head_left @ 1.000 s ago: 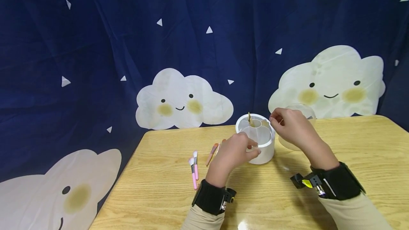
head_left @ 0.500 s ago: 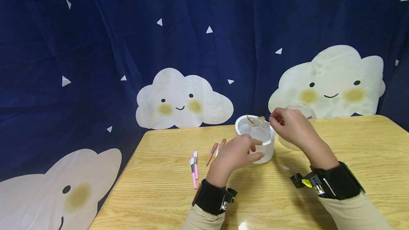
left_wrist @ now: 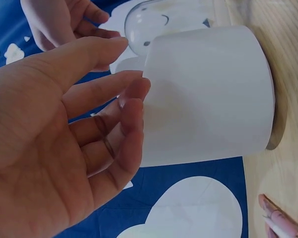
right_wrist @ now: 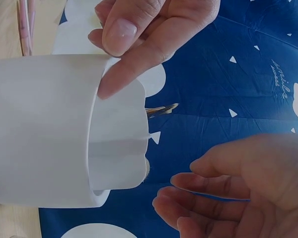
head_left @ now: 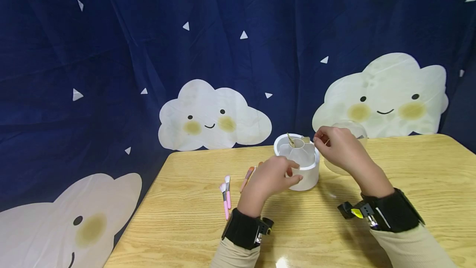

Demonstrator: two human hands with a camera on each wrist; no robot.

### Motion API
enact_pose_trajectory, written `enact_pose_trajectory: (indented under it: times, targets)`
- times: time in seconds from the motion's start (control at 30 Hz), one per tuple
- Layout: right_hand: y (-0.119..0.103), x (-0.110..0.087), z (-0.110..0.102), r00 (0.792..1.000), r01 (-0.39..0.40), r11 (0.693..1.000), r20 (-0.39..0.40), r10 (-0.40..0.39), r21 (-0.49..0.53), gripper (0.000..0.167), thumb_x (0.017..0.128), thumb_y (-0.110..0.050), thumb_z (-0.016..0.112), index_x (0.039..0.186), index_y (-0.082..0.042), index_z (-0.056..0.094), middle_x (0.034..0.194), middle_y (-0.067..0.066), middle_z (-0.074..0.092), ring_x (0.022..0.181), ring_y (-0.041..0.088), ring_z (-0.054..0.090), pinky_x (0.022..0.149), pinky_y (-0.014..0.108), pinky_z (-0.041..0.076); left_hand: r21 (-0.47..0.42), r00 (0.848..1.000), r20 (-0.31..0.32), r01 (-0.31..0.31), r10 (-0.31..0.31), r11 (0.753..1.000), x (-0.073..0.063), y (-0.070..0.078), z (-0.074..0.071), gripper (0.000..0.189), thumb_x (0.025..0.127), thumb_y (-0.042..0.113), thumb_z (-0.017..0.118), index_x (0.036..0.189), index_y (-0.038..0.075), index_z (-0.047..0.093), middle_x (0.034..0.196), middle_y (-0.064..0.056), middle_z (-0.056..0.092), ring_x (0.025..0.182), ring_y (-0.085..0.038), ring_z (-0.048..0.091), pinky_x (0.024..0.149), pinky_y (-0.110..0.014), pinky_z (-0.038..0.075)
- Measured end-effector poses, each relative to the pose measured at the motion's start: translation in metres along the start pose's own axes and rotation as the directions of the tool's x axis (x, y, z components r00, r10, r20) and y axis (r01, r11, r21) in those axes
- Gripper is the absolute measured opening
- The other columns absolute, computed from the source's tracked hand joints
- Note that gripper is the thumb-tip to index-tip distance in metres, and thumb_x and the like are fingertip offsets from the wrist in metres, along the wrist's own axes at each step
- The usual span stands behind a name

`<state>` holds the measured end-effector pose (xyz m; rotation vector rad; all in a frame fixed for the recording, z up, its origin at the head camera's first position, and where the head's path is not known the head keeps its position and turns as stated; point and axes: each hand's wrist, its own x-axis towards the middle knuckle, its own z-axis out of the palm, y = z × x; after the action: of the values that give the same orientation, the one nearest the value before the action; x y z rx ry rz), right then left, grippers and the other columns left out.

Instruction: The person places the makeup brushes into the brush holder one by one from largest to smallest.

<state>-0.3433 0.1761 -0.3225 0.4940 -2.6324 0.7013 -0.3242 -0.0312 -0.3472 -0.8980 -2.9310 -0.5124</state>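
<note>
Even, fairly bright light covers the table [head_left: 178, 218] in the head view, with a small white glare at bottom centre and a soft shadow below the right forearm [head_left: 370, 177]. In the left wrist view, the white container [left_wrist: 208, 99] is gently shaded; brushes [left_wrist: 283, 223] at lower right look blurred.

White cylindrical holder [head_left: 308, 179]: plain white wall; scalloped insert [right_wrist: 119, 144] likewise white.
Slender pink-handled brushes [head_left: 225, 204]: pink handles, white bristles.
Wood-grained counter [head_left: 186, 239]: yellowish tan, streaked.
Navy cloth backdrop [head_left: 223, 3]: scattered white triangles [head_left: 243, 35]; white clouds [head_left: 212, 135], black eyes, yellow cheeks.
Wrist straps [head_left: 243, 231]: black.
Ribbed sleeves [head_left: 412, 247]: beige.
</note>
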Motion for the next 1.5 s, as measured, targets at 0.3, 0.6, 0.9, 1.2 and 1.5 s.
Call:
enact_pose_trajectory:
  times: [0.3,0.6,0.9,1.2,1.5]
  targets:
    - [0.001,0.000,0.001,1.000,-0.004,1.000,-0.004,0.004,-0.004,0.016,0.094,-0.012,0.061,0.089,0.000,0.069,0.078,0.010,0.070,0.071,0.025,0.064,0.062,0.041,0.052,-0.021,0.999,-0.010,0.040,-0.040,0.999,-0.002,-0.004,-0.002,0.030,0.095,0.031,0.072,0.119,0.012,0.076,0.084,0.006,0.066,0.069,-0.005,0.055,0.059,-0.018,0.043]
    - [-0.001,0.001,-0.001,1.000,0.001,1.000,-0.001,-0.001,0.001,0.017,0.095,-0.012,0.061,0.091,0.001,0.070,0.079,0.011,0.070,0.072,0.026,0.065,0.063,0.043,0.052,-0.057,0.991,-0.136,0.001,-0.008,0.998,-0.007,-0.016,-0.016,0.026,0.096,0.028,0.071,0.115,0.011,0.076,0.088,0.004,0.070,0.071,-0.004,0.058,0.062,-0.017,0.045]
    - [-0.002,0.001,-0.004,1.000,0.000,1.000,-0.007,0.000,0.000,0.017,0.095,-0.012,0.060,0.091,0.001,0.069,0.080,0.011,0.070,0.073,0.027,0.065,0.065,0.043,0.051,-0.147,0.938,-0.249,0.209,-0.241,0.967,-0.024,-0.069,-0.032,0.017,0.095,0.025,0.073,0.104,0.011,0.076,0.091,-0.001,0.073,0.081,-0.016,0.067,0.070,-0.032,0.054]
    - [0.000,0.000,-0.003,1.000,-0.009,1.000,0.004,0.009,-0.004,0.017,0.095,-0.013,0.060,0.090,0.001,0.069,0.079,0.010,0.069,0.073,0.026,0.064,0.064,0.042,0.051,-0.161,0.888,-0.102,0.430,-0.448,0.888,-0.033,-0.110,-0.013,0.011,0.087,0.017,0.078,0.090,0.006,0.074,0.088,-0.006,0.072,0.079,-0.020,0.066,0.069,-0.035,0.053]
    - [0.000,0.000,-0.002,1.000,-0.003,1.000,0.011,0.003,-0.006,0.016,0.095,-0.011,0.060,0.090,0.001,0.069,0.079,0.010,0.070,0.074,0.027,0.065,0.065,0.044,0.051,-0.140,0.729,-0.118,0.660,-0.674,0.738,-0.038,-0.126,-0.003,0.025,0.081,0.012,0.081,0.066,0.009,0.062,0.075,-0.003,0.060,0.065,-0.018,0.053,0.059,-0.035,0.048]
